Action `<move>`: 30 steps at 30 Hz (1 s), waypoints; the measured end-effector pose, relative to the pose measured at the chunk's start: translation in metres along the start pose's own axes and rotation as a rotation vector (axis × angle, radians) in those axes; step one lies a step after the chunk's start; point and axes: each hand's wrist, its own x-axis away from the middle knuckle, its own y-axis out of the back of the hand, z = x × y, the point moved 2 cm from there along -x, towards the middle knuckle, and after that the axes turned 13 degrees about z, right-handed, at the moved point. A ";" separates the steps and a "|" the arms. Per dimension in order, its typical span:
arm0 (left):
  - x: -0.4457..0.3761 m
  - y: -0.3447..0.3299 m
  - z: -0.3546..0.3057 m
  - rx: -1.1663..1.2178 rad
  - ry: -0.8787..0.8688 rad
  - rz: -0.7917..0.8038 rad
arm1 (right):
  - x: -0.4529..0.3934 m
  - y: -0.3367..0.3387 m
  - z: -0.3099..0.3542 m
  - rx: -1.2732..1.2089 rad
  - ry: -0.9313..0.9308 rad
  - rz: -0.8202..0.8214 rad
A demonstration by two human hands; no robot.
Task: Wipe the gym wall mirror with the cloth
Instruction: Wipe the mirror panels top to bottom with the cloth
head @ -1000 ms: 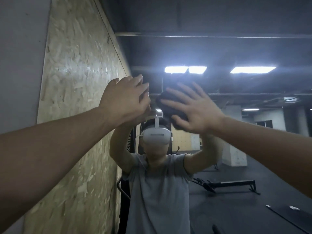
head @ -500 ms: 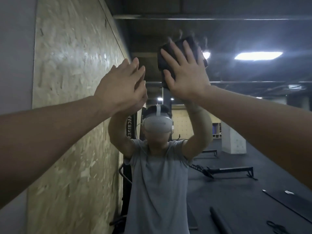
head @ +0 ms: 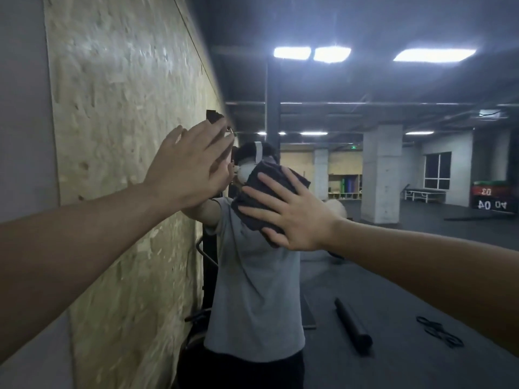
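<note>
The wall mirror (head: 393, 169) fills the view ahead and reflects a dim gym and a person in a grey shirt. My right hand (head: 292, 217) lies flat with spread fingers on a dark grey cloth (head: 259, 181), pressing it against the glass at about chest height of the reflection. My left hand (head: 191, 167) is raised to the left of it, fingers straight and together, its palm against the mirror near the mirror's left edge. It holds nothing.
A chipboard wall panel (head: 118, 136) runs along the left, meeting the mirror's edge. In the reflection are a concrete pillar (head: 382, 175), a dark roller (head: 352, 324) on the floor and ceiling lights (head: 311, 53).
My right hand has swept the cloth down the mirror from high near the ceiling lights to chest height. My left hand stayed about where it was. The view has tilted and turned slightly.
</note>
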 end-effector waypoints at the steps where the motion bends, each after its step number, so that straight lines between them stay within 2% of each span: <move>1: 0.002 -0.001 -0.001 0.003 -0.005 0.010 | 0.000 0.002 -0.004 0.002 0.023 -0.001; 3: 0.003 -0.002 -0.002 -0.001 -0.024 0.032 | -0.006 0.010 -0.021 0.030 0.047 0.020; 5: 0.003 -0.002 -0.002 0.002 -0.034 0.049 | -0.017 0.023 -0.051 0.055 -0.009 0.018; 10: 0.003 -0.009 -0.007 -0.017 -0.063 0.003 | -0.032 0.054 -0.123 -0.056 -0.385 -0.002; 14: -0.012 -0.006 -0.018 0.009 -0.060 -0.024 | -0.014 0.051 -0.132 -0.117 -0.610 -0.090; 24: -0.051 0.002 -0.058 -0.023 -0.088 -0.093 | 0.088 0.028 -0.182 -0.292 -0.970 -0.174; 30: -0.046 0.011 -0.046 0.017 -0.096 -0.146 | 0.055 0.041 -0.178 -0.363 -1.057 -0.203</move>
